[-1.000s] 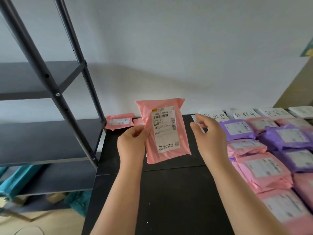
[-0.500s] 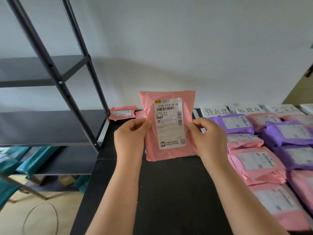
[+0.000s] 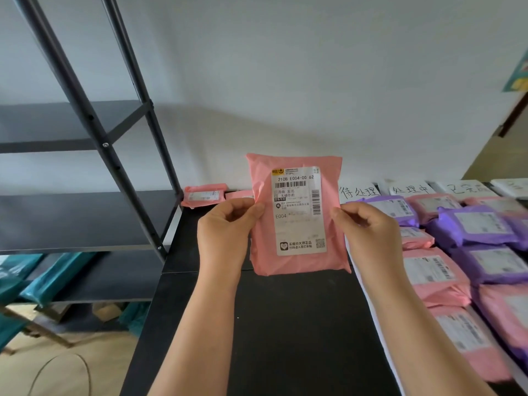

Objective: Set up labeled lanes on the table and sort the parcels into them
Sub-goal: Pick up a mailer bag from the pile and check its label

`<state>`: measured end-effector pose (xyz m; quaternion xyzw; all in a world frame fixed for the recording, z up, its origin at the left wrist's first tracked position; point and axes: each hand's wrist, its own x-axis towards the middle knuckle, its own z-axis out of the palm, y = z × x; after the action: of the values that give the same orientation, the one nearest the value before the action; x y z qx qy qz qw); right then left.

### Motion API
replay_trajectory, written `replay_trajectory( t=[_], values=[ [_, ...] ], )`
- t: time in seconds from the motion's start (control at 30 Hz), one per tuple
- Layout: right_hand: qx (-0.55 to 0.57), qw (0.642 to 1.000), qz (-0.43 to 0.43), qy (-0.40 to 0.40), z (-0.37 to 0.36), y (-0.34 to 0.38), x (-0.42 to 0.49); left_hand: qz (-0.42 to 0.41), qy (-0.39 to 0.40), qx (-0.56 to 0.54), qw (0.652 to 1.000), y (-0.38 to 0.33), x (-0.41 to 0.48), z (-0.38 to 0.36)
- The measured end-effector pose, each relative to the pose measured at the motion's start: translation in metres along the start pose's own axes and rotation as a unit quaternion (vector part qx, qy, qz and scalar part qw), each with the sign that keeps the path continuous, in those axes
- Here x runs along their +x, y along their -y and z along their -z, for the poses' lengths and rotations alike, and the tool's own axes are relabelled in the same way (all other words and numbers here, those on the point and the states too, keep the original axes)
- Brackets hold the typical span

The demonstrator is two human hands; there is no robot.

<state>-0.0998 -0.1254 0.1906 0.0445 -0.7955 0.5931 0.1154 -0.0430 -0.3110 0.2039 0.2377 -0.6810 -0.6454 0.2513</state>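
Right hand [image 3: 368, 232] now pinches the pink parcel [image 3: 298, 215].

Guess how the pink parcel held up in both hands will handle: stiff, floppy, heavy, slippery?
Probably soft but not limp: the pink parcel stands upright though the left hand and right hand only pinch its side edges. Likely light, since fingertip pinches carry it. Its wrinkled plastic film looks smooth, so it may slip in a loose grip.

Your parcel [image 3: 261, 252] is pink with a white, black-barcoded label [image 3: 298, 224]. Your table [image 3: 300, 338] is black; the sorted parcels [image 3: 480, 227] are pink and purple; white signs [image 3: 358, 191] carry black handwriting.
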Motion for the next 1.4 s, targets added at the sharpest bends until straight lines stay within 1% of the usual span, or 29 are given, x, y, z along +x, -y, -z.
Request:
replay_trajectory(
  t=[0.3,0.47,0.53,0.63,0.73,0.87,0.97,1.1,1.3,1.4],
  values=[
    [0.005,1.000,-0.011,-0.022,-0.015,0.022,-0.015,-0.014,0.050,-0.001,0.999,-0.012,0.006,0.024],
    [0.040,0.998,-0.009,-0.047,-0.018,0.038,-0.019,-0.029,0.066,-0.016,0.997,-0.023,0.003,0.034],
    [0.024,0.998,0.012,-0.056,-0.016,0.044,-0.022,-0.034,0.081,-0.025,0.996,-0.028,0.000,0.038],
    [-0.008,0.995,0.071,-0.063,-0.012,0.054,-0.030,-0.040,0.097,-0.047,0.993,-0.039,-0.007,0.044],
    [-0.010,0.992,0.104,-0.072,-0.007,0.065,-0.039,-0.051,0.096,-0.065,0.992,-0.048,-0.015,0.046],
    [0.009,0.988,0.113,-0.100,-0.003,0.079,-0.049,-0.060,0.077,-0.085,0.992,-0.056,-0.023,0.048],
    [0.027,0.988,0.111,-0.104,-0.001,0.085,-0.056,-0.062,0.081,-0.101,0.990,-0.059,-0.025,0.051],
    [0.021,0.988,0.110,-0.107,-0.002,0.088,-0.060,-0.065,0.085,-0.113,0.988,-0.060,-0.026,0.053],
    [0.024,0.982,0.127,-0.135,-0.002,0.085,-0.058,-0.072,0.109,-0.094,0.987,-0.057,-0.025,0.054],
    [0.019,0.978,0.133,-0.157,-0.002,0.083,-0.057,-0.093,0.136,-0.049,0.985,-0.053,-0.023,0.055]
  ],
)
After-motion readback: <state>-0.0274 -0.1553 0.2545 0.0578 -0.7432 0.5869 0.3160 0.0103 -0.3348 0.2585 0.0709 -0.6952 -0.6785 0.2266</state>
